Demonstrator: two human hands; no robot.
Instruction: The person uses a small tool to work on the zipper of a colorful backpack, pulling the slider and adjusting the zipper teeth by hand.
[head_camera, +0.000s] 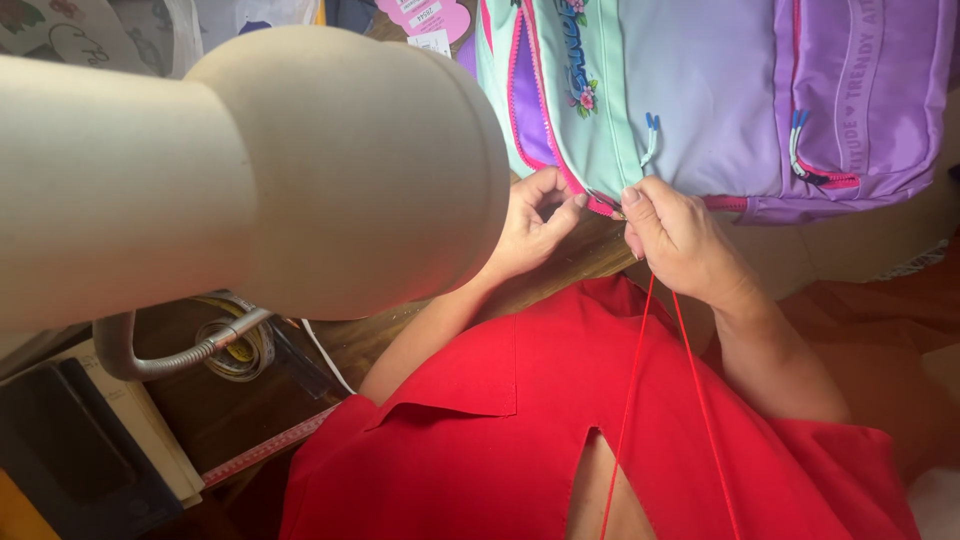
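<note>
lamp shade (250, 170): beige, fills upper left of frame
backpack (720, 90): mint and purple, top right, pink zipper at lower edge
left hand (530, 225): centre, fingertips pinched on backpack zipper seam
right hand (680, 240): just right of it, pinching red thread (640, 380) at seam
thread: doubled, runs down to bottom edge

1. Big beige lamp shade (250, 170) hogs the left side, sitting on a bendy grey gooseneck arm (170, 350).
2. A coiled yellow tape measure (240, 350) lies on the wooden table (570, 260).
3. A red ruler (265, 450) rests beside a black case (70, 440).
4. A pink tag (425, 20) sits up top.
</note>
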